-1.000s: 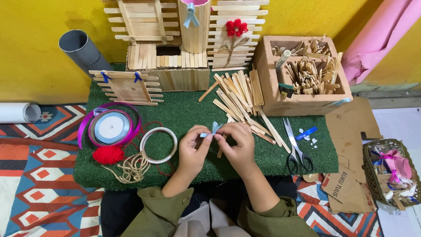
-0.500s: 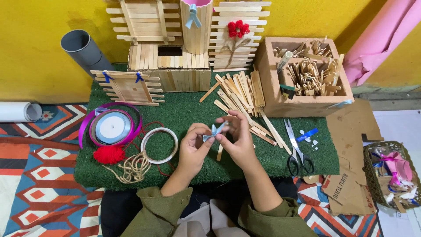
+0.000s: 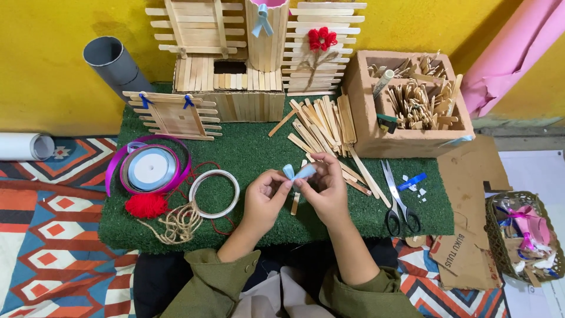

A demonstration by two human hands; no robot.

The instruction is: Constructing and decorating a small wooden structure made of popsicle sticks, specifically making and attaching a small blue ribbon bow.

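Both my hands meet over the green turf mat (image 3: 247,156). My left hand (image 3: 266,199) and my right hand (image 3: 325,189) pinch a small light blue ribbon (image 3: 298,172), which is folded into loops between the fingertips. A single flat wooden stick (image 3: 296,203) lies on the mat just under my hands. More loose wooden sticks (image 3: 321,123) are spread behind my right hand.
Ribbon spools (image 3: 150,169), a tape ring (image 3: 215,193), red yarn (image 3: 146,205) and twine (image 3: 176,222) lie at left. Scissors (image 3: 399,203) lie at right. A cardboard box of sticks (image 3: 412,106), stick-built structures (image 3: 247,53), a grey tube (image 3: 112,62) and a basket (image 3: 524,235) surround the mat.
My hands have risen slightly and the blue ribbon has been shaped from a flat piece into looped folds between my fingers.
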